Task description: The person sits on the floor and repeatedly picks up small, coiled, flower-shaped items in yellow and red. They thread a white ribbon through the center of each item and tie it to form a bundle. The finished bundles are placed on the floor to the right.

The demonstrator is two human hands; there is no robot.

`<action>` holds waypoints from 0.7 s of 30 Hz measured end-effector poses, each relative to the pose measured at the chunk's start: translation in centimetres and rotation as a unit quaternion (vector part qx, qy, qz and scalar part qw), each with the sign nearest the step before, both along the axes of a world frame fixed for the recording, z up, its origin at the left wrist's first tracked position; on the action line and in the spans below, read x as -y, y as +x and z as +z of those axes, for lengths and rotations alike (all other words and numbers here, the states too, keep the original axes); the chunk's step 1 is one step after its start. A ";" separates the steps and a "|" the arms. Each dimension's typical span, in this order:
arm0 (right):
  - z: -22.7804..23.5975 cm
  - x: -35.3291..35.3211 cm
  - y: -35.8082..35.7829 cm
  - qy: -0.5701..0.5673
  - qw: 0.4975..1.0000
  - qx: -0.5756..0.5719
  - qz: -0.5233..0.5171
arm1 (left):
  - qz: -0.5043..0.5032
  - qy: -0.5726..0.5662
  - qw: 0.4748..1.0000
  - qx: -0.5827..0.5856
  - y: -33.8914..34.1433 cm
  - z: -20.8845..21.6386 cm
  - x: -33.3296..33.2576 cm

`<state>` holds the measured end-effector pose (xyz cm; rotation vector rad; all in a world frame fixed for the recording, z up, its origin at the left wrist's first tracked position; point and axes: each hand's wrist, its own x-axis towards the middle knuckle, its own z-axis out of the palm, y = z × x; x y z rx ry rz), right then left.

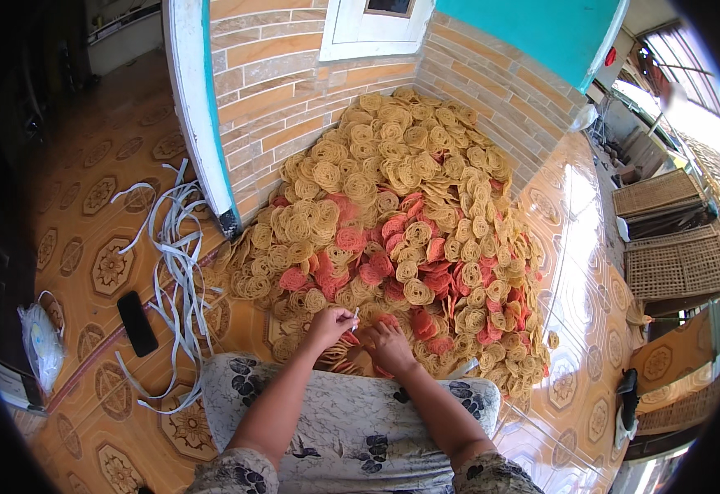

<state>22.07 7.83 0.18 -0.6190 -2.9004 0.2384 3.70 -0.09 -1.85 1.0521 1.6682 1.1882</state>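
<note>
A big heap of dried, coiled lacy crackers [360, 185], mostly tan with red ones mixed in, lies in front of me. My left hand [328, 329] is closed in a pinch, with the end of a white strip [356, 318] standing up from its fingertips. Close to its right, my right hand [389, 348] bends its fingers down at the near edge of the heap, beside a red cracker; what they grip is hidden. Below and between the hands, a stacked row of crackers [340, 361] shows just past my patterned clothing [319, 412].
Loose white strips [177, 255] lie tangled on the tiled floor to the left, near a black phone [137, 323] and a clear plastic bag [42, 339]. A brick-patterned wall [265, 90] stands behind the heap. Woven racks [677, 263] are at the right.
</note>
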 end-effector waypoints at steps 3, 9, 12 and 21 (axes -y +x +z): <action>-0.3 -1.8 0.4 -0.154 0.977 -0.088 -0.118 | 0.001 -0.011 1.000 0.010 0.2 -0.3 -0.3; 0.1 -3.2 0.3 -0.650 0.675 -0.304 -0.170 | -0.006 0.003 0.990 0.141 1.3 1.3 -0.4; 0.3 -2.7 0.0 -0.636 0.684 -0.323 -0.154 | -0.004 -0.005 0.988 0.157 1.6 2.4 -0.2; 1.1 -1.0 -1.4 -0.513 0.783 -0.329 -0.125 | 0.005 -0.004 0.988 0.154 1.9 1.9 -0.3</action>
